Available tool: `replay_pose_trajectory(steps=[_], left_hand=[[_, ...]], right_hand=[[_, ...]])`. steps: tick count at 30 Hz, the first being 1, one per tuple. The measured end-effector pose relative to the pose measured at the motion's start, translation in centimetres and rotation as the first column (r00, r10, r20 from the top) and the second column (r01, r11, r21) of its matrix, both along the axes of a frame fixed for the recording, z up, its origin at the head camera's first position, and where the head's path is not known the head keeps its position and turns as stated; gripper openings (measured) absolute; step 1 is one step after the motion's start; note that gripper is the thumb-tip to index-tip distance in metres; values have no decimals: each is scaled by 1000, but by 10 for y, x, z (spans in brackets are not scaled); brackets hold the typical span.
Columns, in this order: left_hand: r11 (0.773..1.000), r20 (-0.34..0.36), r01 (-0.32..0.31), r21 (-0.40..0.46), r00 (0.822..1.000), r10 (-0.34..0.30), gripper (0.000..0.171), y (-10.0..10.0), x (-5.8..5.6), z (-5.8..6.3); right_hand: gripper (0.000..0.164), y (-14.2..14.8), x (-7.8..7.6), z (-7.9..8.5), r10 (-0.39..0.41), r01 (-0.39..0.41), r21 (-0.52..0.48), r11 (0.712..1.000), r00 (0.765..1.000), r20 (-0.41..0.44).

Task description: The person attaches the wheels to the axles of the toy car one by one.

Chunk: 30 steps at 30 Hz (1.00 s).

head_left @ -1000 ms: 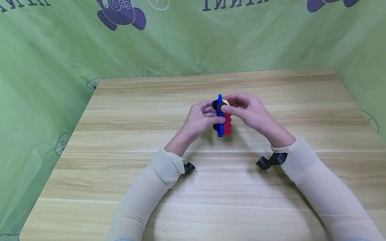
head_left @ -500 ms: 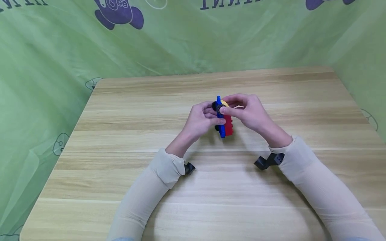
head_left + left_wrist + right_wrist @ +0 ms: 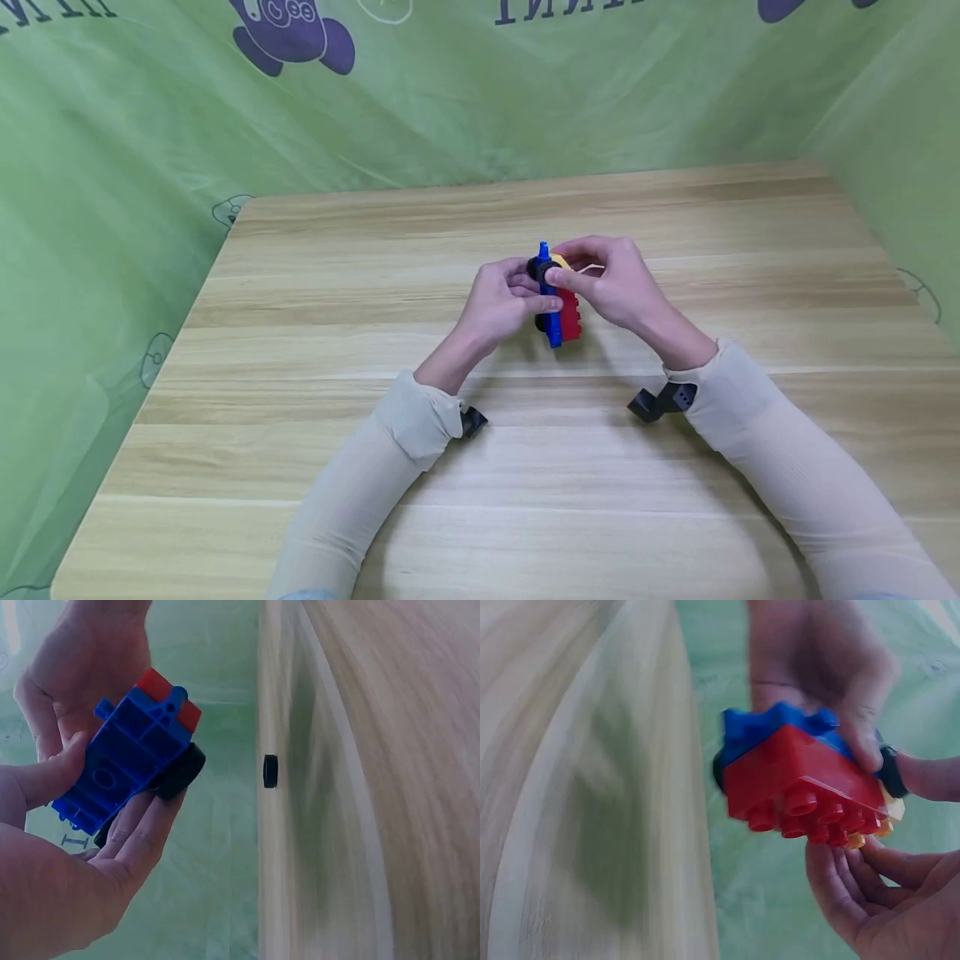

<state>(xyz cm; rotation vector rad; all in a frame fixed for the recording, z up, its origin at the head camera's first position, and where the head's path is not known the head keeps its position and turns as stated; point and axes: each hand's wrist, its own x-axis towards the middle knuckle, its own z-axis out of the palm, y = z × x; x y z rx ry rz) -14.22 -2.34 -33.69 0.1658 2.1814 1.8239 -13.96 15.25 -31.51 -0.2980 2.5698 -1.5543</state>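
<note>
Above the table, both hands hold a toy building-block car [image 3: 553,321]. Its blue wheeled base faces left in the head view, with red [image 3: 769,772] and yellow [image 3: 891,808] studded bricks on the other side. My left hand [image 3: 491,304] grips the base, its thumb across the blue side and its fingers near the wheels. From the right, my right hand [image 3: 611,279] pinches the car's upper end, thumb against a black wheel [image 3: 891,772] and fingertips by the yellow brick. The left wrist view shows the base's hollow blue underside and another black wheel [image 3: 181,771] beside the left fingers.
A pale wooden table [image 3: 300,400] spreads below the hands. Green patterned cloth [image 3: 450,100] hangs behind and at both sides. A small black ring-shaped thing, like a wheel [image 3: 271,771], appears at the table's far side in the left wrist view. Each wrist bears a black camera mount.
The car has tilted slightly, its lower end shifting a little right and down in the head view. Both hands keep their hold, with only small movements.
</note>
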Motion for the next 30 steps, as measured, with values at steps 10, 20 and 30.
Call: replay_pose_trajectory(steps=[10,20,30], left_hand=[[999,5,20,-30,1000,-20,47,-3,0,-1],[999,34,43,3,998,-43,47,-5,-4,-3],[994,80,57,95,995,-64,49,-6,-6,-6]], right_hand=[[40,0,-3,-5,13,-13,32,999,1000,7],[40,1,-2,-3,-3,1,64,998,1000,28],[45,8,-8,-1,31,-36,114,993,998,52]])
